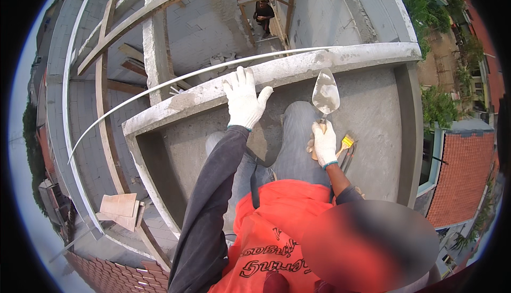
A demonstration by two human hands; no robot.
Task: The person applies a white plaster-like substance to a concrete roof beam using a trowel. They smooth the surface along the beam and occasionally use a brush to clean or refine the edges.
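Note:
My left hand [246,100], in a white knit glove, lies open with fingers apart on the top of the pale concrete wall edge [372,54] in front of me. My right hand [324,143], gloved the same way, is closed round the wooden handle of a trowel [326,95]. Grey mortar smears the trowel's pointed metal blade, whose tip reaches toward the wall edge. Just right of my right hand is a paintbrush [346,143] with yellow on it; whether it lies loose or is tucked into something, I cannot tell. Wet-looking patches mark the wall top.
Low walls ring the grey concrete slab [372,112] under me. Beyond the front edge it drops to a lower room, where a person [263,16] stands in a doorway. A long white pipe [213,68] curves along the edge. Timber beams [104,96] and boards [121,208] are at left.

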